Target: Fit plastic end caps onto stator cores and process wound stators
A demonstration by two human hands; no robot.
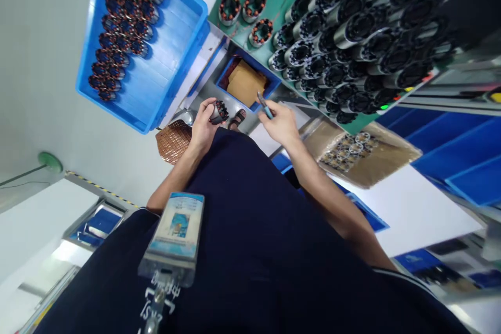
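In my left hand [203, 124] is a motor stator [219, 112], a short metal cylinder with a black toothed end turned to the right. The fingers wrap round its side. My right hand [279, 120] is closed on a small pair of pliers [265, 105] with blue-grey handles, their tip pointing up and left. The two hands are apart, and the pliers do not touch the stator. Beyond them, three stators with copper windings, one of them a near stator [261, 33], stand on the green mat [242, 36].
At upper left a blue bin [172, 52] holds rows of copper-wound stators. Many black-topped stators [324, 68] crowd the mat's right side. Below the mat sits a blue box with brown cardboard [246, 83]. A cardboard box [368, 162] with metal rings lies at right; a woven seat [175, 142] is at left.
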